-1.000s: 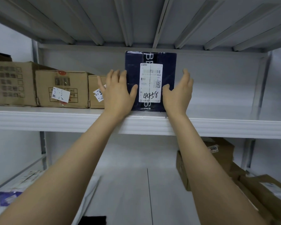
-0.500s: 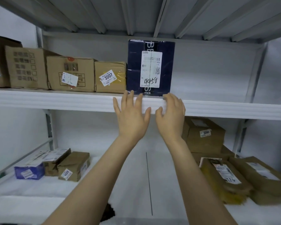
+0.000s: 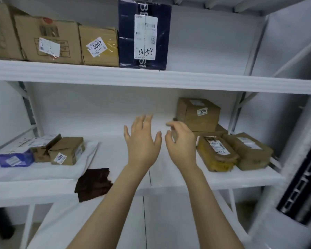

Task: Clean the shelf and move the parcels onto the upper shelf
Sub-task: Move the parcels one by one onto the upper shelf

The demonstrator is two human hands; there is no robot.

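Observation:
A dark blue parcel (image 3: 144, 33) marked 4458 stands upright on the upper shelf (image 3: 169, 79), beside a row of brown boxes (image 3: 99, 45). My left hand (image 3: 142, 141) hovers over the lower shelf (image 3: 108, 155) with its fingers spread and nothing in it. Just to its right, my right hand (image 3: 181, 142) is empty too, fingers loosely curled and apart. On the lower shelf's right lie a brown box marked 3090 (image 3: 198, 114), a yellow padded parcel (image 3: 216, 153) and a brown parcel (image 3: 250, 150). At its left sit a box marked 4005 (image 3: 66, 151) and a blue packet (image 3: 14, 159).
A dark brown cloth (image 3: 93, 184) lies at the lower shelf's front edge, left of my arms. A white upright post (image 3: 241, 112) bounds the shelves on the right. A pale rolled object with a dark ribbed part (image 3: 300, 177) stands at the far right.
Both hands have let go of the dark blue parcel, which stays on the upper shelf. They dropped from the upper shelf's edge to the lower shelf level, and the view tilted downward.

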